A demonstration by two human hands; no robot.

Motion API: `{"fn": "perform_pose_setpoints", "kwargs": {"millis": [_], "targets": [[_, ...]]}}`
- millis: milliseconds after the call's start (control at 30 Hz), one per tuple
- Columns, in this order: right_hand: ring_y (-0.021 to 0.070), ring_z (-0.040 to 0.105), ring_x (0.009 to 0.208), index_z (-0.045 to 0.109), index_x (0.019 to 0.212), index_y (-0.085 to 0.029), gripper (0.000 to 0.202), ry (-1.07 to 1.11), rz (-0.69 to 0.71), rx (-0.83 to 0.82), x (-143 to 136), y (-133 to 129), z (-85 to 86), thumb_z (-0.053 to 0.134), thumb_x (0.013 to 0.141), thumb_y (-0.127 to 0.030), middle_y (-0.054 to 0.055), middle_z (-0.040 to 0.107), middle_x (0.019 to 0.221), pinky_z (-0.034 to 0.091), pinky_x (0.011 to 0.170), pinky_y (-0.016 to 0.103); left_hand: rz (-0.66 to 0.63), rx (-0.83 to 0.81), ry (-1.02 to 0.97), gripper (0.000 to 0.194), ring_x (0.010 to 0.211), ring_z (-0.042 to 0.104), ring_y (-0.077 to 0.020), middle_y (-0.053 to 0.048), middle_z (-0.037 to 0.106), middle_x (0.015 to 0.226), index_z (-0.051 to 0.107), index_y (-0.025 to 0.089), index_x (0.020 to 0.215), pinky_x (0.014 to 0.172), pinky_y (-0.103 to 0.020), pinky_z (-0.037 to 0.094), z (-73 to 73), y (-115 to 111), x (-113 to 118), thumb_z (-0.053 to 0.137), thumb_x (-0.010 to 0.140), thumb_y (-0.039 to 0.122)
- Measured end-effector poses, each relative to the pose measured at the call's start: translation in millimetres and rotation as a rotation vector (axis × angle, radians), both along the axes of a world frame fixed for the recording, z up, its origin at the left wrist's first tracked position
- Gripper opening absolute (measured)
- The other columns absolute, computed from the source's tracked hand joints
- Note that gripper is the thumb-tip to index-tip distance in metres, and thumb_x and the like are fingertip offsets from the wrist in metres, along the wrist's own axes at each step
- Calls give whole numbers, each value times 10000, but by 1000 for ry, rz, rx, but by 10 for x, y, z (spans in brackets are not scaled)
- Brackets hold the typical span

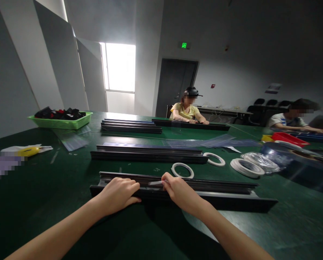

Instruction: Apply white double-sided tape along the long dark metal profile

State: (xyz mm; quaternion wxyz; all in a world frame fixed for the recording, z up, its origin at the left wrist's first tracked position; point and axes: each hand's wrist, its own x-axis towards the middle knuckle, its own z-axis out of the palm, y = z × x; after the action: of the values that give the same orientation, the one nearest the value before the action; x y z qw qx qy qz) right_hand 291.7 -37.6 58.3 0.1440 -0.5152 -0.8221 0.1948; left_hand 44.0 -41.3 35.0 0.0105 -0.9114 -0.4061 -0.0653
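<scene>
While left hand [118, 195] clamps stiff-looking black channel [239, 203] by its near wall, right hand [181, 193] pinches likely flimsy pale strip [155, 183] by one end.

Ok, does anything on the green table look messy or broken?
A bit messy: the clear strips behind the middle black rails overlap at uneven angles, and a white scrap lies loose beside them. Nothing looks clearly broken.

We see tape rings [182, 170] obstructing passage between the black channel profiles [231, 196]; open green tabletop [118, 238] lies nearest.
</scene>
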Motion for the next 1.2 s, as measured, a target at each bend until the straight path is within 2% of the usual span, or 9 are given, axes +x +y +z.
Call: {"fn": "perform_pose_setpoints", "kwargs": {"millis": [433,600,733,933,1200], "targets": [[183,645,802,616,970,-178,305,-59,42,84,28,13,-25,342,967,-312,88,694,895,417,706,253,23,-19,3,229,861,649,-211,-32,695,936,585,210,900,710,-287,449,28,20,-27,513,898,427],[181,647,830,606,1013,-168,282,-37,23,78,25,-7,-11,345,964,-262,98,696,925,417,718,252,113,-47,14,266,819,655,-212,-35,708,909,619,211,846,697,-292,452,58,40,-119,535,848,464],[176,638,768,599,970,-163,260,-12,34,69,17,2,-27,354,955,-249,89,692,867,411,680,256,124,-49,22,291,756,652,-205,-28,712,864,631,212,800,656,-292,444,54,49,-136,517,832,478],[170,617,744,603,943,-176,266,87,24,51,18,26,-60,381,956,-321,65,677,843,411,658,261,120,-69,3,299,743,650,-196,-28,713,856,646,215,812,647,-289,438,53,43,-119,504,830,478],[162,597,681,586,909,-179,267,63,14,25,34,49,-68,396,951,-361,54,659,779,397,624,259,123,-72,4,291,752,656,-201,-34,717,856,642,210,804,650,-290,436,46,43,-115,504,830,465]]}}
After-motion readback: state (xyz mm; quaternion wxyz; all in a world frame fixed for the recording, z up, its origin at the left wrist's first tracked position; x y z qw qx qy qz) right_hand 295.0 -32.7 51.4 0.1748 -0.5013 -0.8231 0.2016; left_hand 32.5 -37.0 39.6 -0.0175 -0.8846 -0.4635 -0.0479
